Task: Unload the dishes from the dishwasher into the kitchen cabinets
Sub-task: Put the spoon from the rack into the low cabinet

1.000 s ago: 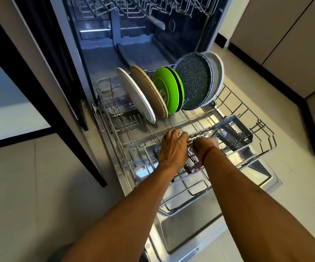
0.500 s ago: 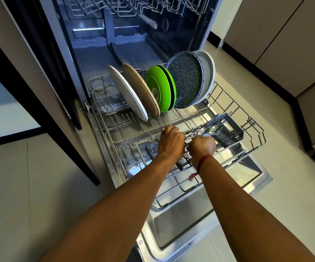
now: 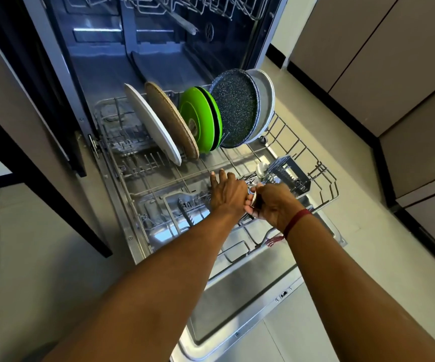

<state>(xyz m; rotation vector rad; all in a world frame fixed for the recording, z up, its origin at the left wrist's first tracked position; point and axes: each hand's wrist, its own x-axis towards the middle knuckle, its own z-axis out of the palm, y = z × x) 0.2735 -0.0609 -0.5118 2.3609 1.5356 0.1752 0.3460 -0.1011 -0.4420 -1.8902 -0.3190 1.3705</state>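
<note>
Both forearms (image 3: 159, 283) are bare. A dark red thread band (image 3: 296, 220) circles the wrist of the right hand (image 3: 276, 205). Its frayed tassel (image 3: 273, 240) hangs beneath.

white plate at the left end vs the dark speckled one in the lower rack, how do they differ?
Colour: the white plate is plain, the dark speckled plate is flecked with light spots. Place: the white plate ends the row on the left; the dark speckled plate sits near the right, with a grey plate beyond it. Both stand on edge in the lower rack.
</note>
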